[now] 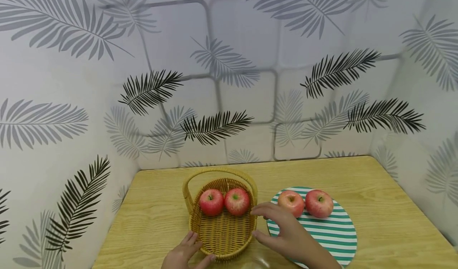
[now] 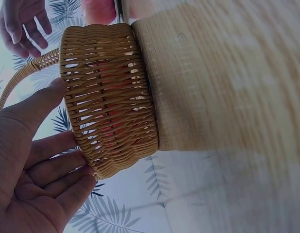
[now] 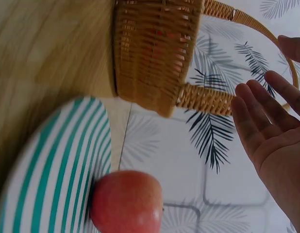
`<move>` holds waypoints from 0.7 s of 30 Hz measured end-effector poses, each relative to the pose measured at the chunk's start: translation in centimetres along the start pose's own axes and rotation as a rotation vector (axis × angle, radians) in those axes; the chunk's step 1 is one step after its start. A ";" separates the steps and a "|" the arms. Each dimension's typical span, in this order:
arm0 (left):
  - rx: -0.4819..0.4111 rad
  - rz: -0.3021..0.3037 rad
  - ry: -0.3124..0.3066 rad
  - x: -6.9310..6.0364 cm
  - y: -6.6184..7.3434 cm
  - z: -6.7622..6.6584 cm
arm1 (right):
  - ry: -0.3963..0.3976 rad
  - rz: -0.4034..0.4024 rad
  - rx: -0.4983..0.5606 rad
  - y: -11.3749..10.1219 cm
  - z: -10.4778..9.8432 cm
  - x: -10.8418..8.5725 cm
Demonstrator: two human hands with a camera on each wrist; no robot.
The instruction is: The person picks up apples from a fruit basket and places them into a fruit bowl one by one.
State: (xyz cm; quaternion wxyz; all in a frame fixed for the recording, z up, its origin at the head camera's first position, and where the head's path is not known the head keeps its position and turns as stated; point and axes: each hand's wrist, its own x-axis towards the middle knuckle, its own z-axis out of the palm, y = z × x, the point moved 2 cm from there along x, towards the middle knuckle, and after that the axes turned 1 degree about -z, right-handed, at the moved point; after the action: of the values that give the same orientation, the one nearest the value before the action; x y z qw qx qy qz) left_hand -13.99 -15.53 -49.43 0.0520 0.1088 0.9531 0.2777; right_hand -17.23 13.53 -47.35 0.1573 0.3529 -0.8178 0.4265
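A wicker basket with an arched handle stands on the table, holding two red apples side by side toward its far end. My left hand is at the basket's near left side; in the left wrist view its thumb and fingertips touch the woven rim and wall. Just off the basket's right side is my right hand, fingers extended and slightly bent, with nothing held. In the right wrist view its palm shows bare beside the handle. Two more apples sit on a round green-and-white striped mat.
The light wood table extends to both sides of the basket and mat. Behind it and at both sides rise pale walls with a grey and black leaf pattern. My right forearm crosses over the mat's near left part.
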 end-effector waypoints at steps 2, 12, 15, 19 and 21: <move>-0.002 -0.001 0.004 0.0 0.1 0.0 | -0.018 -0.004 0.019 -0.1 0.7 0.1; 0.034 0.042 0.064 -0.3 0.4 -0.1 | -0.118 -0.042 0.038 -0.2 3.8 1.7; 0.031 0.053 0.076 -0.3 0.3 0.0 | -0.156 -0.022 0.061 -0.2 4.6 2.3; 0.041 0.075 0.091 -0.2 0.2 0.1 | -0.172 -0.012 0.034 -0.4 5.5 3.0; 0.042 0.081 0.098 -0.2 0.1 0.2 | -0.177 -0.006 0.008 -0.5 5.8 3.5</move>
State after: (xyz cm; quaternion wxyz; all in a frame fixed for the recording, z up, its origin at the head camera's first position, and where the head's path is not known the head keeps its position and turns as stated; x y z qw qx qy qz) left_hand -13.71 -15.42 -49.49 -0.0085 0.1344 0.9549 0.2647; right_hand -19.08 7.14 -48.54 0.0843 0.3921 -0.8259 0.3964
